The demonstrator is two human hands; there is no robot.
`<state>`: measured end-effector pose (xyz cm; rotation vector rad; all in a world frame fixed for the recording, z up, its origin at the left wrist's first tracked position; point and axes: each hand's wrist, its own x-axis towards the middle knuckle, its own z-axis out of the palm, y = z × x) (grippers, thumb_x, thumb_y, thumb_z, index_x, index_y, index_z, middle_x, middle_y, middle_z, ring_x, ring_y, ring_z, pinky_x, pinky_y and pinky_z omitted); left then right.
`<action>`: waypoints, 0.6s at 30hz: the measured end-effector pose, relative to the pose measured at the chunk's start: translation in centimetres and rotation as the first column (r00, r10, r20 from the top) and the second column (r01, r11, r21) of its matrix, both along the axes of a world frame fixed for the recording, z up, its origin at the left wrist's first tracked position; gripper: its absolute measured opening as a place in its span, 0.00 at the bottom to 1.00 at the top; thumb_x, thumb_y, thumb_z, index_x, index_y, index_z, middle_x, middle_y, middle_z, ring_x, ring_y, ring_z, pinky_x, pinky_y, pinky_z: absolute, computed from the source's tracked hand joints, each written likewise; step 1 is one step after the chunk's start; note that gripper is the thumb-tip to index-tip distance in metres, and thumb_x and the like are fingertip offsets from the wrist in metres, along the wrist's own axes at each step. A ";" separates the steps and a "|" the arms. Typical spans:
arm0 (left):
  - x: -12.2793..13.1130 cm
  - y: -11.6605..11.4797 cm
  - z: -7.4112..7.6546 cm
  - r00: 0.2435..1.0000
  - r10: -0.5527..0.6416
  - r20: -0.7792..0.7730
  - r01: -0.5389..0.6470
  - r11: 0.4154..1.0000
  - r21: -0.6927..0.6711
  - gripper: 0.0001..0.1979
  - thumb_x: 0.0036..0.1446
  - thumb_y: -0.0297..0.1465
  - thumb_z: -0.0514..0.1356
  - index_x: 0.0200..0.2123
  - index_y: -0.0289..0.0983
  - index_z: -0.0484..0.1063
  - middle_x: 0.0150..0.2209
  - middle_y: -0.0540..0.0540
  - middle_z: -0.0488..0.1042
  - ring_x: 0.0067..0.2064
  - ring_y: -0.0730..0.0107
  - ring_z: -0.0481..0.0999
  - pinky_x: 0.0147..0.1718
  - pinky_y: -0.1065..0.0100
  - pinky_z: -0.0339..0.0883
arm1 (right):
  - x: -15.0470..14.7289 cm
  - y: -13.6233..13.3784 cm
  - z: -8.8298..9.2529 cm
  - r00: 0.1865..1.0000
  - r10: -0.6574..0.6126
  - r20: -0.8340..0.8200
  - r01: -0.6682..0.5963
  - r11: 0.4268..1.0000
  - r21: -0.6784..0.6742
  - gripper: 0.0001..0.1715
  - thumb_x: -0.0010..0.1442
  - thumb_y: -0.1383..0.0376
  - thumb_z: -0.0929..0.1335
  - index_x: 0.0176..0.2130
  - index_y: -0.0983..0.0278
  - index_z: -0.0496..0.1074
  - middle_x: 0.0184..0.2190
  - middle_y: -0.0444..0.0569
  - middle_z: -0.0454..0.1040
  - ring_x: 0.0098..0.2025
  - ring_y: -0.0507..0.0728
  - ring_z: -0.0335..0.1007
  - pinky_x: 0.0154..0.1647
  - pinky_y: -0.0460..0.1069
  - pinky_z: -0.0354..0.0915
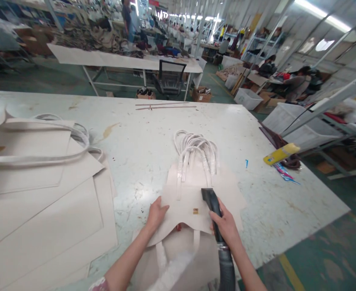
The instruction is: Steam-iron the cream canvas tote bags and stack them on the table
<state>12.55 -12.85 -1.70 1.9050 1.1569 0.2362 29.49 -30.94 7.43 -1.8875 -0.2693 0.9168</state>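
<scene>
My left hand [157,213] lies on the left edge of a cream bag [192,198] lying on the white worktable [141,145], its fingers together and bent over the edge. My right hand [226,226] is wrapped round a black nozzle [210,199] on a grey ribbed hose [226,266]. The nozzle tip rests on the bag, just right of a small gold tag [195,211]. Several white handles [196,149] fan out from the far end of the bag stack. More cream material [178,254] hangs at the near table edge below the bag.
A stack of flat cream bags with handles [41,182] covers the table's left side. A yellow can [281,154] and blue scraps [283,171] sit at the right edge. Beyond are another long table [120,60], a black chair [170,79], white bins [249,98], and seated workers.
</scene>
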 end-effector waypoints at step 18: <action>-0.5 -1.7 1.5 0.983 -0.006 -0.181 0.002 1.000 -0.024 0.19 0.43 0.22 0.57 0.42 0.35 0.68 0.38 0.47 0.75 0.41 0.64 0.72 0.41 0.69 0.64 | 9.1 -4.5 -1.8 0.990 -0.130 -0.049 0.132 0.991 0.023 0.39 0.46 0.58 0.66 0.56 0.61 0.56 0.14 0.37 0.64 0.13 0.54 0.64 0.13 0.47 0.62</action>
